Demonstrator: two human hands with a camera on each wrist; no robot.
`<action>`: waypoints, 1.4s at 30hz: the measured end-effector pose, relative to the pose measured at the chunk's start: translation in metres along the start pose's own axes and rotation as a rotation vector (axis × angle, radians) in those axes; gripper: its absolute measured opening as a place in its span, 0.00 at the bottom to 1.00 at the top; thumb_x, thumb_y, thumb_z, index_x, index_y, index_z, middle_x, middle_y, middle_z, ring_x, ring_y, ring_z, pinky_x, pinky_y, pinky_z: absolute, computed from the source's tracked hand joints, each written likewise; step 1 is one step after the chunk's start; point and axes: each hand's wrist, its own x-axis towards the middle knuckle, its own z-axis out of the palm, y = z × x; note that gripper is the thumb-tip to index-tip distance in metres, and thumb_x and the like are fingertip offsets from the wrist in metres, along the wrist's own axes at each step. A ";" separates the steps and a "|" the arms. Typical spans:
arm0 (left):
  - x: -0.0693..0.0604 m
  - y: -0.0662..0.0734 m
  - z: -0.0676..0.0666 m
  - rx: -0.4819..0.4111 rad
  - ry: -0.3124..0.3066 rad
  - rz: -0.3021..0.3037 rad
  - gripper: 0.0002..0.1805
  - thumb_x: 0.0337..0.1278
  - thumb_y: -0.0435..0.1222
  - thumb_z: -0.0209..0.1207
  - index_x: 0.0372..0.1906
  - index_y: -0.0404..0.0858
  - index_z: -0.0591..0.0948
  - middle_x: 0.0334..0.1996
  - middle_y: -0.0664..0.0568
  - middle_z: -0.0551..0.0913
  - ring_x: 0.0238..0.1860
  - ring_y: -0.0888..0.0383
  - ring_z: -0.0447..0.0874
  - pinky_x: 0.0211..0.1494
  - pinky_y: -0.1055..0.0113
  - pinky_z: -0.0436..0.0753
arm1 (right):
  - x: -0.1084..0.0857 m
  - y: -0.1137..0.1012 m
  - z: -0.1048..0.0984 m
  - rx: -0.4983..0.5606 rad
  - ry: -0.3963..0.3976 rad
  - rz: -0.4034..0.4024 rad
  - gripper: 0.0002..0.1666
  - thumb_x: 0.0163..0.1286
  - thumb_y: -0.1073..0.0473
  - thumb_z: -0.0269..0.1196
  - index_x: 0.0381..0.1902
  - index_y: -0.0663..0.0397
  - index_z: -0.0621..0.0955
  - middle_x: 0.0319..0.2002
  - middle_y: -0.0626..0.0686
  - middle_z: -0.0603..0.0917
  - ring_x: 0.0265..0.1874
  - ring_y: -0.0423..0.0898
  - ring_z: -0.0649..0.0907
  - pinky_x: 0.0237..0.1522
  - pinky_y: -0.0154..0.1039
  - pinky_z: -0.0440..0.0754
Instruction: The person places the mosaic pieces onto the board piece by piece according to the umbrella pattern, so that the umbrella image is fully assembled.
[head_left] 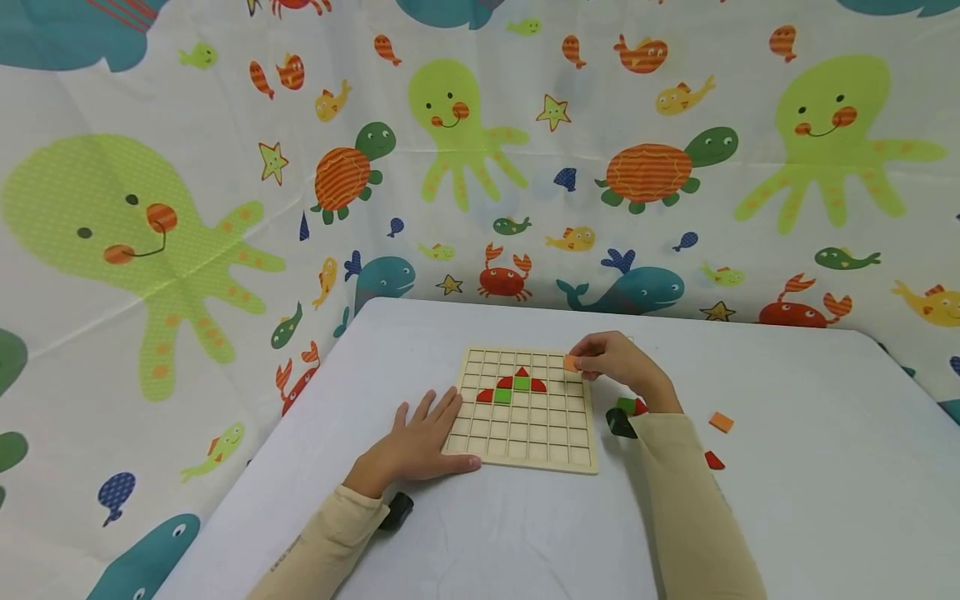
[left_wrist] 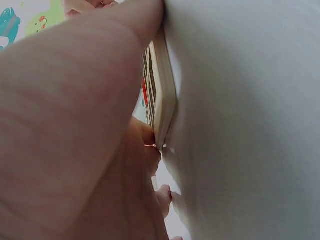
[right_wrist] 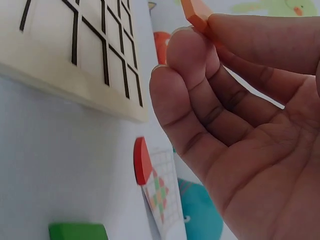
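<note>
My right hand (head_left: 618,362) pinches an orange square tile (head_left: 571,363) between thumb and fingertips, over the upper right corner of a wooden grid board (head_left: 525,464). Up close, the right wrist view shows the orange tile (right_wrist: 195,14) raised above the table, apart from the board. Spread flat, my left hand (head_left: 420,442) rests along the board's left edge, its thumb by the lower left corner. Green squares (head_left: 502,396) and several red pieces (head_left: 537,386) form a stepped shape in the board's cells, topped by a red triangle (head_left: 522,372).
Right of the board, a green piece (head_left: 626,405) and a red piece (head_left: 641,407) lie beside my right wrist. Farther right are another orange square (head_left: 722,422) and a red piece (head_left: 714,460). A sheet with a printed grid pattern (right_wrist: 160,195) shows in the right wrist view.
</note>
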 end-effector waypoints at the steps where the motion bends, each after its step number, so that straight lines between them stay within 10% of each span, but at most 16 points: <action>1: 0.000 0.000 0.000 -0.001 0.000 0.001 0.61 0.63 0.67 0.64 0.87 0.36 0.54 0.87 0.43 0.51 0.85 0.36 0.42 0.79 0.28 0.42 | 0.001 -0.001 0.002 -0.001 -0.003 -0.005 0.12 0.79 0.65 0.64 0.53 0.69 0.85 0.40 0.61 0.88 0.35 0.50 0.83 0.47 0.44 0.83; 42: 0.001 0.001 0.000 0.019 -0.013 -0.008 0.62 0.63 0.69 0.63 0.87 0.37 0.52 0.87 0.44 0.49 0.85 0.36 0.41 0.79 0.28 0.42 | 0.017 -0.026 0.068 -0.163 -0.168 -0.126 0.04 0.73 0.65 0.69 0.37 0.59 0.85 0.31 0.50 0.83 0.32 0.46 0.79 0.37 0.39 0.77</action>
